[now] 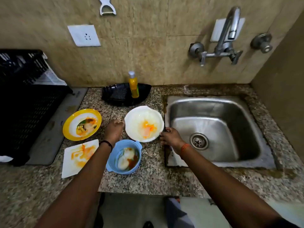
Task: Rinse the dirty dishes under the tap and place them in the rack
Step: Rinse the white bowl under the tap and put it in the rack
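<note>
Step in hand: taking up the first dish. The left hand (114, 131) and right hand (171, 137) flank the white bowl (144, 123) at frame centre on the table (153, 175); whether either grip has closed cannot be told. Next: carry it right, under the tap (230, 28).

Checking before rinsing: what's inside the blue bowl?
The blue bowl holds white food residue and brown sauce. The left forearm covers part of its rim; its base under the residue isn't visible.
</note>
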Action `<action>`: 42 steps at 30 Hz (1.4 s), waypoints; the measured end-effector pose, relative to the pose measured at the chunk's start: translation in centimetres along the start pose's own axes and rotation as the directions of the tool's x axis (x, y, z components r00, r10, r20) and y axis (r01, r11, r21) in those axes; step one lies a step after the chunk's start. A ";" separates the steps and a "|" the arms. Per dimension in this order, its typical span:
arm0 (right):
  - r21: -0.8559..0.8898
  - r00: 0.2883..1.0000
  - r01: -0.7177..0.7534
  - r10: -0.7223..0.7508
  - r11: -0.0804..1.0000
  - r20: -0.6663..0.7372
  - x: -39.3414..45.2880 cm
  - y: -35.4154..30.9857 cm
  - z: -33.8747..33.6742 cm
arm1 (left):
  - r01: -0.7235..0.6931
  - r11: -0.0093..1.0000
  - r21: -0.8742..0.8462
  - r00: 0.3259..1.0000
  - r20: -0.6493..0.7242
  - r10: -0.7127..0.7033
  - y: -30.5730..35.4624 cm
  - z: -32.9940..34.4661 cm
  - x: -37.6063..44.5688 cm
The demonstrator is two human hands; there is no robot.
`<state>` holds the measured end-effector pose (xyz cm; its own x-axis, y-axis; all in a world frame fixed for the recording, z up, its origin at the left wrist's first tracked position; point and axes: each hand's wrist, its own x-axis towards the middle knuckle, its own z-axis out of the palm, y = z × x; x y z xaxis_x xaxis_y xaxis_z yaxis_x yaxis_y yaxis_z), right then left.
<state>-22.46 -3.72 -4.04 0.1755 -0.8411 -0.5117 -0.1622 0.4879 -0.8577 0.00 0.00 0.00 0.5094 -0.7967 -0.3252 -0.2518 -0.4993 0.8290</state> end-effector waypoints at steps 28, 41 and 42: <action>0.020 1.000 -0.005 0.004 1.000 0.023 7.1 -6.6 -8.1 | 0.312 0.896 -0.316 0.870 0.473 -0.136 6.5 5.7 8.0; -0.133 0.888 0.165 -0.206 0.977 -0.412 4.9 -10.4 -23.7 | 0.292 0.884 -0.365 0.794 0.608 -0.011 15.6 19.7 5.1; -0.183 0.841 0.196 -0.261 0.964 -0.475 4.9 -11.3 -24.7 | 0.293 0.876 -0.383 0.799 0.601 -0.005 16.2 20.5 4.6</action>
<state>-43.80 -19.12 4.42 -0.2713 -0.9451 -0.1823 -0.2993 0.2629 -0.9172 -18.60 -18.69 2.60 -0.0860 -0.8389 -0.5374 0.2436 -0.5407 0.8051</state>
